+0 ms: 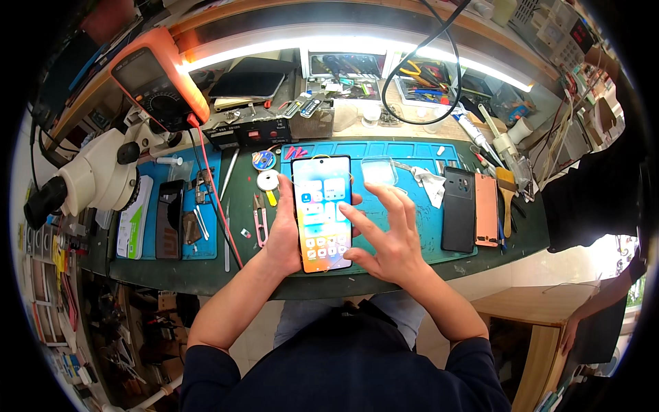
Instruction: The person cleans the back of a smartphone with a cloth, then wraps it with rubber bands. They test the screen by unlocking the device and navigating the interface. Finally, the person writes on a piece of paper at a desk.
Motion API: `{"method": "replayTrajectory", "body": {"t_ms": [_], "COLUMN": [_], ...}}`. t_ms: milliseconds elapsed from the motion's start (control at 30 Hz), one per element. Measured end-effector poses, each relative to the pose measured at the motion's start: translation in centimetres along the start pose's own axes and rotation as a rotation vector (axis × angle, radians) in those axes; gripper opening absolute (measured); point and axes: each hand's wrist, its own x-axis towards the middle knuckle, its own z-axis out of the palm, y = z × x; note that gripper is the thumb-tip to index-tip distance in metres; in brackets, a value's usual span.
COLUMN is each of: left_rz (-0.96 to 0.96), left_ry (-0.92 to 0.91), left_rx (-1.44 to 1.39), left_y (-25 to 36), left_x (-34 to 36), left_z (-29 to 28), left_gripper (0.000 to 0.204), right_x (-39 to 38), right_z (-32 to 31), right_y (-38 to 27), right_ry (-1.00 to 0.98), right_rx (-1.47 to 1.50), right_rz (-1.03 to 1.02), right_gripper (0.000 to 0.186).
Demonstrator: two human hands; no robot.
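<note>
My left hand (280, 230) is closed round a smartphone (321, 223), gripping it upright by its left edge. Its screen is lit and shows a colourful home page with rows of icons. Over the phone's right side hovers my right hand (395, 240), its fingers spread and holding nothing. The index fingertip is at the screen's right part; whether it touches the glass I cannot tell. Beneath the phone lies a blue repair mat (419, 230). Left of my left hand are pink-handled snips (261, 223) and a white spool (268, 180).
At left stand a microscope (96, 172) and an orange multimeter (161, 79). A dark phone (170, 220) lies near them. On the right are a black phone back (458, 213), a pinkish panel (487, 209) and a brush (506, 182). Another person's arm (604, 302) shows at far right.
</note>
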Motion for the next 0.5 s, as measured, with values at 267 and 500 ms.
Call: {"method": "replayTrajectory", "body": {"t_ms": [267,500], "left_rz": [-0.028,-0.027], "left_ry": [-0.01,0.007], "left_rx": [-0.009,-0.029], "left_y": [-0.07,-0.09], "left_x": [-0.12,-0.06], "left_z": [-0.27,-0.17], "left_gripper": [0.093,0.092], "right_x": [0.42,0.34], "right_z": [0.19,0.25], "right_y": [0.19,0.16], "right_ry": [0.019,0.015], "right_rx": [-0.035,-0.043], "right_rz": [0.013,0.015], "right_gripper": [0.059,0.06]}}
